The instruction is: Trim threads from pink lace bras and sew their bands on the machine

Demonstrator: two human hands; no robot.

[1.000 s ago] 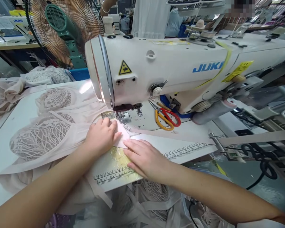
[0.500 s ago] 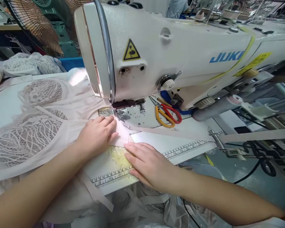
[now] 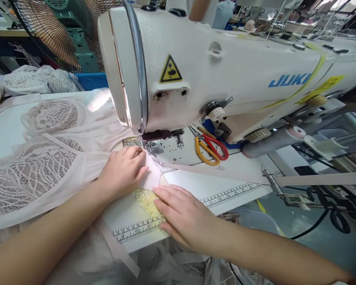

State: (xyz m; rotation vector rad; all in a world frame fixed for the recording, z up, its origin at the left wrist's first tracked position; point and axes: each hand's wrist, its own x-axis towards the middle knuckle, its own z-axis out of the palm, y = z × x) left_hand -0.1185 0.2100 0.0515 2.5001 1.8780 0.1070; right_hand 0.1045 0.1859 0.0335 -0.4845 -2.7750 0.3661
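The left hand (image 3: 123, 171) lies palm down on the pale pink fabric (image 3: 86, 166), fingers pressed together and pointing at the presser foot (image 3: 150, 147) of the white sewing machine (image 3: 225, 79). The right hand (image 3: 184, 215) rests flat just beside it on the worktop (image 3: 225, 186), fingers slightly spread; its fingertips seem to touch the fabric's edge, over the printed ruler (image 3: 139, 228). Orange-and-red scissors (image 3: 209, 147) lie behind the needle, and lace cups (image 3: 29, 174) spread to the left.

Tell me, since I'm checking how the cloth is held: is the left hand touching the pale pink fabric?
Touching. The head view shows the left hand lying flat on the pale pink fabric, fingers pressed on it near the presser foot.
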